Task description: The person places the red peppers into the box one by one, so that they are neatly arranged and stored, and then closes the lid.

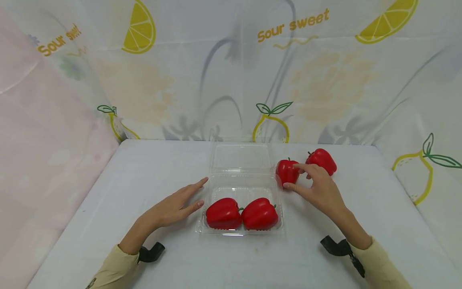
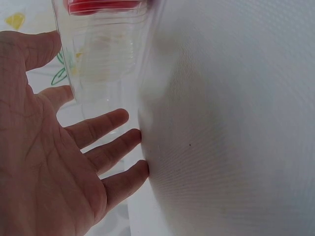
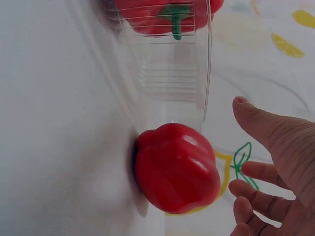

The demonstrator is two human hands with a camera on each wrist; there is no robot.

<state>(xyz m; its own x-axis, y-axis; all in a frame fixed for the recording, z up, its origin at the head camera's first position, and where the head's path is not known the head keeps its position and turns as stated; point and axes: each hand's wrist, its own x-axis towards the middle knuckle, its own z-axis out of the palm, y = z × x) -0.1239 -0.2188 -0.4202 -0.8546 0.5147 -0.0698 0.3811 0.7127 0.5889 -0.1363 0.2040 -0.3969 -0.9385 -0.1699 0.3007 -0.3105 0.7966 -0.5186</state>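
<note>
A clear plastic clamshell box [image 1: 241,184] lies in the middle of the table with its lid folded back. Two red bell peppers, a left one [image 1: 223,213] and a right one [image 1: 260,214], lie on their sides along its near half. My left hand [image 1: 177,206] is at the box's left side, fingers spread, thumb and index finger close to the rim. My right hand [image 1: 322,188] hovers over a third red bell pepper [image 1: 287,171], thumb and fingers spread apart; the right wrist view shows a gap between this hand and that pepper [image 3: 177,168].
Another red bell pepper [image 1: 322,161] lies behind my right hand, towards the back of the white table [image 1: 162,168]. A cloth printed with lemons [image 1: 202,80] hangs behind the table and at its sides.
</note>
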